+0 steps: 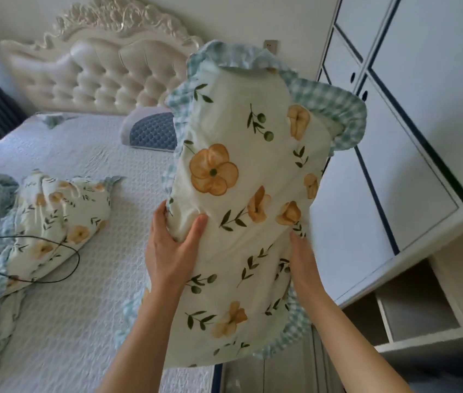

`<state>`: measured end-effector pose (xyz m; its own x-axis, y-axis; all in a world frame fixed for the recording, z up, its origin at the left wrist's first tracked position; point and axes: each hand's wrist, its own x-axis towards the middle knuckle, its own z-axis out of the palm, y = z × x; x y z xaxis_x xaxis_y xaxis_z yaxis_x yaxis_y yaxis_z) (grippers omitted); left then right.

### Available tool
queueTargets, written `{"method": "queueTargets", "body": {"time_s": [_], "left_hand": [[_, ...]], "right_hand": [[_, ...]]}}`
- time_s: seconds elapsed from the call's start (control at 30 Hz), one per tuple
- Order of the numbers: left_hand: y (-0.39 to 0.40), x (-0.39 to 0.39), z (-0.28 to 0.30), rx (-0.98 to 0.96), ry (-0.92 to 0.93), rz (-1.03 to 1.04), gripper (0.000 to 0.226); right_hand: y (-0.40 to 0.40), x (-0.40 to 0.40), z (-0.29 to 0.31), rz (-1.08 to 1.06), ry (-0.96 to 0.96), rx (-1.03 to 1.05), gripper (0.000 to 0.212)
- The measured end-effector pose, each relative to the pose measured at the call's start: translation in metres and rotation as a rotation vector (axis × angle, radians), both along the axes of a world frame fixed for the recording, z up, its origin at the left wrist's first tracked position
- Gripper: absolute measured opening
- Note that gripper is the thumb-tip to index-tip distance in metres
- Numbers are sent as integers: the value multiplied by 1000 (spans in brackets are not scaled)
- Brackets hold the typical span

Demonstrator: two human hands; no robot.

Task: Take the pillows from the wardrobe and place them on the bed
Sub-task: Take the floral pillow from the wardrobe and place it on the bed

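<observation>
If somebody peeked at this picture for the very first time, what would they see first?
The big flowery pillow held up in the middle, with the left hand and right hand gripping its sides. Then the fancy cream headboard at the top left, behind the white bed. A matching flowery quilt is heaped on the bed's left side, with a thin black cable looped over it.

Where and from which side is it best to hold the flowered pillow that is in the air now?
Grip the flowered pillow by its long side edges near the lower half, one hand per side, as the left hand and right hand do. It is long, soft and upright, so a two-sided squeeze probably prevents sagging.
</observation>
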<state>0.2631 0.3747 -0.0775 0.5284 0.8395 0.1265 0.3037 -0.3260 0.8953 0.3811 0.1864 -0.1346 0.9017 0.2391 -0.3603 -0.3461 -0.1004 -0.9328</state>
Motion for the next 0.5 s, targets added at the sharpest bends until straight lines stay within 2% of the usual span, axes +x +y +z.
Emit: {"method": "queueTargets", "body": {"time_s": [0.07,0.23,0.5], "left_hand": [[20,10,-5,-30,5,16,82],[61,39,-11,-75,38,23,81],[94,97,-24,-119,122,-14,89]], "right_hand": [[15,12,-1,-6,-15,10,40],[51,42,-10,-62,-54,-8,40],[85,105,-23,30,-3,-11,93]]}}
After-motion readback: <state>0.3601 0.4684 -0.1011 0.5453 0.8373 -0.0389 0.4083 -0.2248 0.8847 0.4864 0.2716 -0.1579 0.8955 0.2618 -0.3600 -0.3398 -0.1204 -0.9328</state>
